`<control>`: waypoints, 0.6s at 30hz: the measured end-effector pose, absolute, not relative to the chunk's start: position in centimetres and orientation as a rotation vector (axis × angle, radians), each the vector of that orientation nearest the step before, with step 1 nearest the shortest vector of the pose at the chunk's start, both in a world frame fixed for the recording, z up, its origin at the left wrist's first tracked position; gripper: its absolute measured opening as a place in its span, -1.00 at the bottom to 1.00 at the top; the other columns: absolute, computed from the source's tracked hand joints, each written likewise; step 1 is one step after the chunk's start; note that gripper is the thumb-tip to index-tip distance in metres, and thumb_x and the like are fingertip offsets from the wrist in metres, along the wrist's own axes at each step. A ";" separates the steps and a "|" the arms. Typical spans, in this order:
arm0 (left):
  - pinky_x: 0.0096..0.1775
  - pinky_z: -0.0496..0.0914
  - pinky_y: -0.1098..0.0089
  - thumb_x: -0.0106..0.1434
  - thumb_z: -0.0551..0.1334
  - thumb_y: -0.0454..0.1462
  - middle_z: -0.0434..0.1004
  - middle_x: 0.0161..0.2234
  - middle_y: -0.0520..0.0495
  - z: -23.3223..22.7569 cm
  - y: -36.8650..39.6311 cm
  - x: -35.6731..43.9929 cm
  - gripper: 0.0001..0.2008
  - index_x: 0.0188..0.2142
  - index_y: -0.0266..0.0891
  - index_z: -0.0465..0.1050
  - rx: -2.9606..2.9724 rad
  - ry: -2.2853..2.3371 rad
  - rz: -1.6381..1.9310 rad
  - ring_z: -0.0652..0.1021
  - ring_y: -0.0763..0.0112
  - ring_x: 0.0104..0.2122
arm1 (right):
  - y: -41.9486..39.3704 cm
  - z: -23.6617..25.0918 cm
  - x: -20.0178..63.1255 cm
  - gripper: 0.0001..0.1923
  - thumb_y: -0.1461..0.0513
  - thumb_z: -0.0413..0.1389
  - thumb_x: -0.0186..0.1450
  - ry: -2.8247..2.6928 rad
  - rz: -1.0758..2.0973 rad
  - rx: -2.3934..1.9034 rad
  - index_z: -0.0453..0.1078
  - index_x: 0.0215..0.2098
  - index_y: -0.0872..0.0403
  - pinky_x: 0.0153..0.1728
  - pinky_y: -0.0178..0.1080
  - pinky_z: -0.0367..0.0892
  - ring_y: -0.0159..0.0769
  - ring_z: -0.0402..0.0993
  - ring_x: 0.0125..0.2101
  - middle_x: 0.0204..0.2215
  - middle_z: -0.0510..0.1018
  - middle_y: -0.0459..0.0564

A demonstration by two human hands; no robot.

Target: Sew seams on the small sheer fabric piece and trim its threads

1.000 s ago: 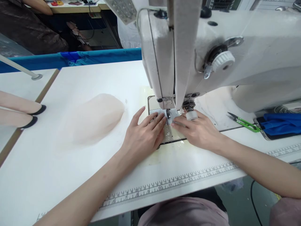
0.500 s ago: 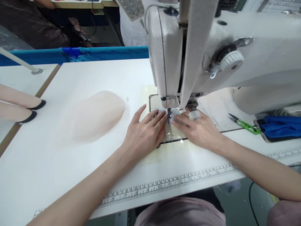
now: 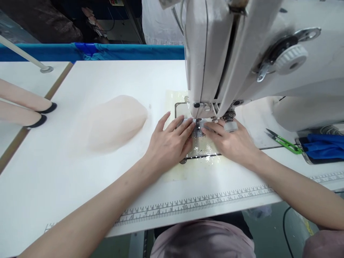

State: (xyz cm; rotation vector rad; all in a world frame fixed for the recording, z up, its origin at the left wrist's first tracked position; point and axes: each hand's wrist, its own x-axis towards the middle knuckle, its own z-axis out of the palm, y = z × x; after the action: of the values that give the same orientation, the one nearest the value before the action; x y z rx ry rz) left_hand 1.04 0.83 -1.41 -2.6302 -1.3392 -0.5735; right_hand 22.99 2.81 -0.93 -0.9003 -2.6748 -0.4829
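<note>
My left hand (image 3: 170,141) lies flat with its fingers apart on the sewing machine's metal plate (image 3: 180,108), just left of the presser foot (image 3: 198,126). Close on the foot's right side is my right hand (image 3: 233,141), fingers stretched out flat and partly behind a round knob of the machine head (image 3: 199,57). A pale, sheer fabric (image 3: 256,116) spreads under the machine arm beyond my right hand. Whether it runs beneath my fingertips is hard to make out. Another sheer, beige fabric piece (image 3: 118,122) rests on the white table to the left.
Green thread snips (image 3: 286,143) lie at the right, beside a dark tray (image 3: 309,157) with blue cloth. A printed ruler (image 3: 185,207) follows the table's front edge. Two beige leg-like forms with black bands (image 3: 27,104) and a pole (image 3: 24,53) stand at the left. Blue cloth edges the back.
The camera view has shifted, so the machine appears larger and farther right. Both hands keep their places at the presser foot, with little visible finger movement.
</note>
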 end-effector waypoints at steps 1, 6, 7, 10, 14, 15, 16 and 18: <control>0.19 0.17 -0.11 0.34 0.07 -0.28 0.45 0.10 -0.15 -1.4 0.8 1.1 -0.62 0.12 -0.25 0.37 -2.627 -1.340 -0.578 0.43 0.05 0.12 | 2.8 -0.9 23.0 -0.65 0.42 -0.03 0.31 -2.667 -0.476 -0.908 0.46 -0.02 0.13 0.00 -0.05 0.26 -0.15 0.42 -0.10 -0.18 0.60 0.07; 0.19 0.17 -0.08 0.35 0.06 -0.27 0.45 0.10 -0.17 -1.5 0.6 1.0 -0.63 0.10 -0.30 0.38 -2.601 -1.337 -0.576 0.43 0.06 0.11 | 2.7 -0.9 22.8 -0.70 0.31 -0.02 0.34 -2.618 -0.453 -0.944 0.49 -0.05 0.12 -0.04 -0.06 0.29 -0.14 0.43 -0.13 -0.18 0.61 0.07; 0.20 0.17 -0.07 0.35 0.06 -0.27 0.45 0.09 -0.17 -1.4 0.6 0.9 -0.64 0.10 -0.30 0.38 -2.594 -1.332 -0.579 0.43 0.07 0.11 | 2.7 -0.9 22.8 -0.71 0.30 -0.01 0.35 -2.606 -0.454 -0.944 0.49 -0.06 0.12 -0.06 -0.09 0.30 -0.16 0.44 -0.14 -0.19 0.61 0.06; 0.19 0.19 -0.02 0.36 0.08 -0.27 0.49 0.06 -0.15 -1.4 0.6 0.8 -0.66 0.08 -0.30 0.39 -2.573 -1.300 -0.607 0.46 0.11 0.09 | 3.0 -1.2 22.8 -0.74 0.33 0.00 0.35 -2.571 -0.475 -0.928 0.49 -0.08 0.13 -0.12 -0.17 0.33 -0.21 0.46 -0.18 -0.22 0.63 0.03; 0.12 0.28 0.06 0.34 0.14 -0.28 0.56 -0.02 -0.12 -1.2 0.3 0.7 -0.70 0.04 -0.28 0.40 -2.561 -1.247 -0.681 0.53 0.18 -0.01 | 3.1 -1.0 22.8 -0.71 0.45 0.00 0.29 -2.547 -0.301 -1.009 0.53 -0.19 0.12 -0.19 -0.17 0.36 -0.24 0.49 -0.28 -0.32 0.64 0.00; 0.07 0.33 0.10 0.33 0.15 -0.28 0.58 -0.05 -0.12 -1.2 0.2 0.7 -0.69 0.04 -0.27 0.40 -2.569 -1.239 -0.705 0.55 0.20 -0.05 | 2.9 -0.8 22.7 -0.71 0.44 0.01 0.29 -2.508 -0.142 -1.045 0.54 -0.21 0.10 -0.20 -0.16 0.37 -0.26 0.50 -0.32 -0.35 0.63 -0.01; 0.01 0.37 0.13 0.32 0.17 -0.27 0.58 -0.06 -0.11 -1.0 0.0 0.8 -0.69 0.05 -0.26 0.40 -2.585 -1.232 -0.740 0.55 0.21 -0.07 | 2.7 -0.4 22.7 -0.73 0.41 0.03 0.29 -2.449 0.094 -1.064 0.55 -0.22 0.07 -0.20 -0.15 0.39 -0.28 0.51 -0.35 -0.36 0.63 -0.03; -0.04 0.40 0.17 0.28 0.21 -0.28 0.56 -0.03 -0.13 -0.6 -0.3 0.8 -0.68 0.03 -0.24 0.40 -2.677 -1.222 -0.843 0.53 0.20 -0.04 | 2.2 0.4 22.7 -0.83 0.31 0.13 0.27 -2.268 0.760 -1.004 0.56 -0.24 0.02 -0.20 -0.17 0.44 -0.31 0.54 -0.36 -0.37 0.63 -0.08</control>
State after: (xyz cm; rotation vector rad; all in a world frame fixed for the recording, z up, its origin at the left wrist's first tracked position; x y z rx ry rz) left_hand 0.85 -0.28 -0.62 -2.6771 -1.2218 -0.8426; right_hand 22.73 2.24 0.35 -1.0035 -2.2680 0.7601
